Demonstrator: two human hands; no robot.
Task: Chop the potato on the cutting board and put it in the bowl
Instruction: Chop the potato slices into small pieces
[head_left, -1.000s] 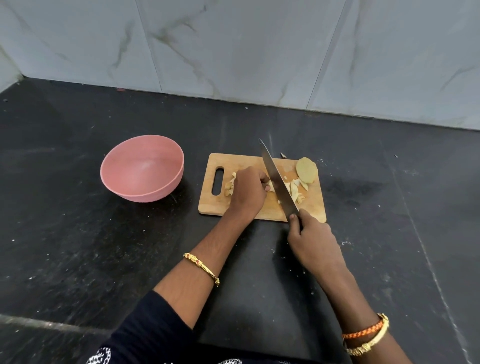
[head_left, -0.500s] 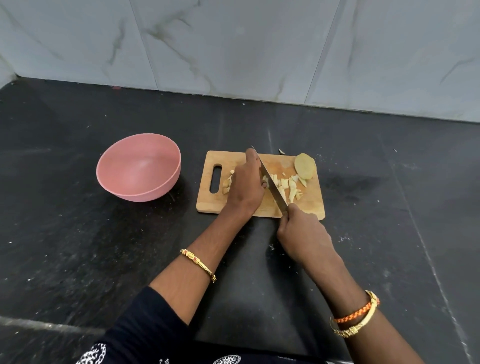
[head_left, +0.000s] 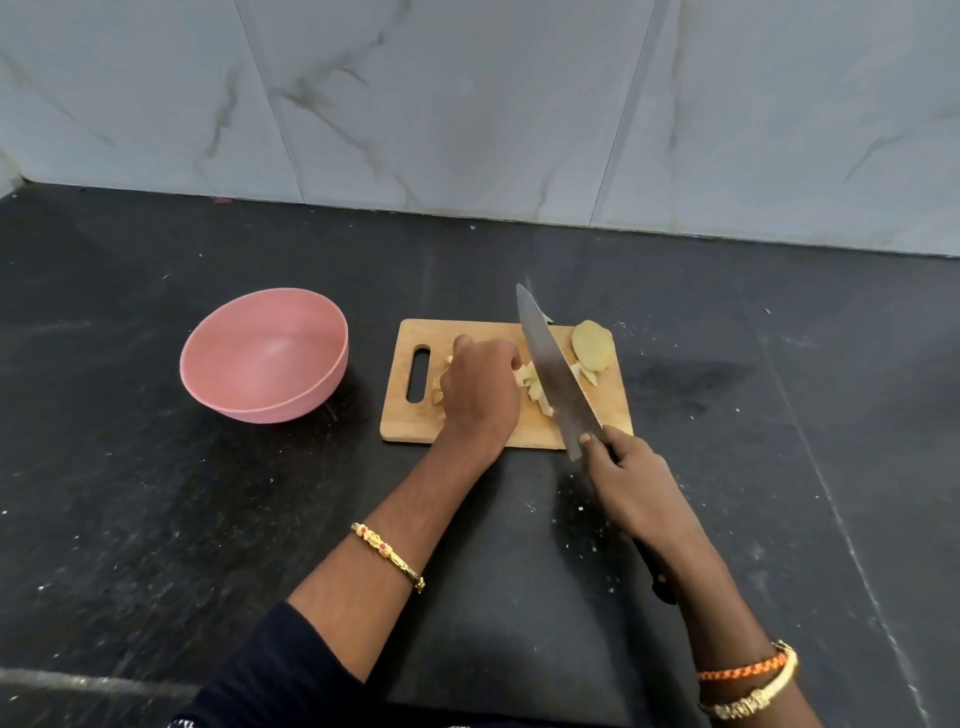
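A wooden cutting board (head_left: 410, 421) lies on the black counter. Chopped potato pieces (head_left: 535, 392) sit on its middle, and a larger uncut potato slice (head_left: 591, 345) rests at its far right corner. My left hand (head_left: 480, 395) is curled over potato pieces on the board, hiding most of them. My right hand (head_left: 631, 483) grips the handle of a large knife (head_left: 553, 371), whose blade slants over the board just right of my left hand. An empty pink bowl (head_left: 265, 358) stands left of the board.
A grey marble-tiled wall (head_left: 467, 104) runs along the back of the black counter (head_left: 156, 519). Small white specks lie scattered on the counter around the board.
The knife blade has lifted from its low cutting position half a second ago and now slants up with its tip over the board's far edge. My left hand stays on the pieces.
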